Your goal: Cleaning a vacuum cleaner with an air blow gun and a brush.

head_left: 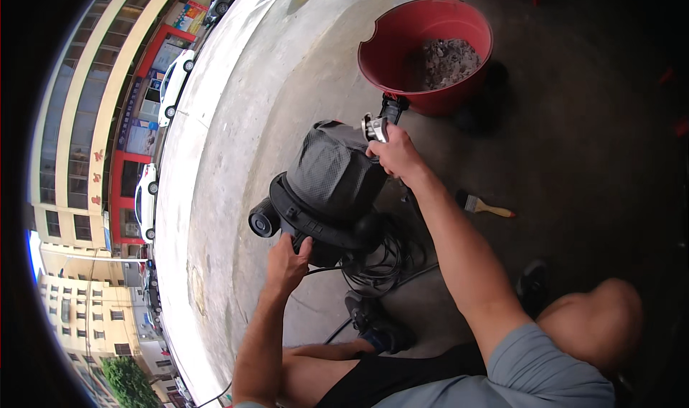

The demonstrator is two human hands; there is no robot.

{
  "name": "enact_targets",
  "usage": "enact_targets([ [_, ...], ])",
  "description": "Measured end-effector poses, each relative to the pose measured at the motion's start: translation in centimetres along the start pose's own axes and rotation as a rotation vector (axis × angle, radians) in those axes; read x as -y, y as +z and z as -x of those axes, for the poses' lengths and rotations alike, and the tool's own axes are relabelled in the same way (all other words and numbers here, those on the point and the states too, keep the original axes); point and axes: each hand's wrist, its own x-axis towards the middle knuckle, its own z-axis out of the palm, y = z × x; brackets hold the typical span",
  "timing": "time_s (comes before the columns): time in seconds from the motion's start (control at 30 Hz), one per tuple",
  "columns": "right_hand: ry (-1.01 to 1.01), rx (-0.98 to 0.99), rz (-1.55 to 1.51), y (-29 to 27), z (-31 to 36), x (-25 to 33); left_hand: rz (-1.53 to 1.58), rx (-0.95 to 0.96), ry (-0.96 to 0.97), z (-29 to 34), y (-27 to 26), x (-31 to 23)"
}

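Observation:
A vacuum cleaner head with a dark grey cloth filter (336,170) over it lies tilted on its side in front of me. Its black rim and motor housing (316,214) face toward my left. My left hand (288,263) is closed on the lower edge of the black housing, thumb on top. At the filter's far end, my right hand (397,152) is wrapped around a silver metal tool, perhaps an air blow gun (374,129). Its lower part is hidden by my fingers. A coiled black cable (384,261) hangs beneath the housing.
Beyond my right hand stands a red bucket (427,101) with grey dusty debris (451,62) in it. A paintbrush (488,205) lies on the concrete floor (237,149) to the right. My shoe (377,322) is close to the cable. Parked cars and buildings are far left.

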Motion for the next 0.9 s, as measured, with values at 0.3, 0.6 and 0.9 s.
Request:
enact_targets([
  [0.3,-0.031,0.022,0.107,3.0,-0.8,-0.1,0.059,0.013,-0.029,-0.3,0.5,1.5],
  [0.6,0.104,0.705,-0.087,3.7,6.0,0.3,0.058,0.022,-0.011,-0.3,0.2,1.8],
  [0.9,0.014,0.163,0.095,0.5,6.7,-2.4,0.038,0.012,0.014,-0.1,0.2,1.9],
])
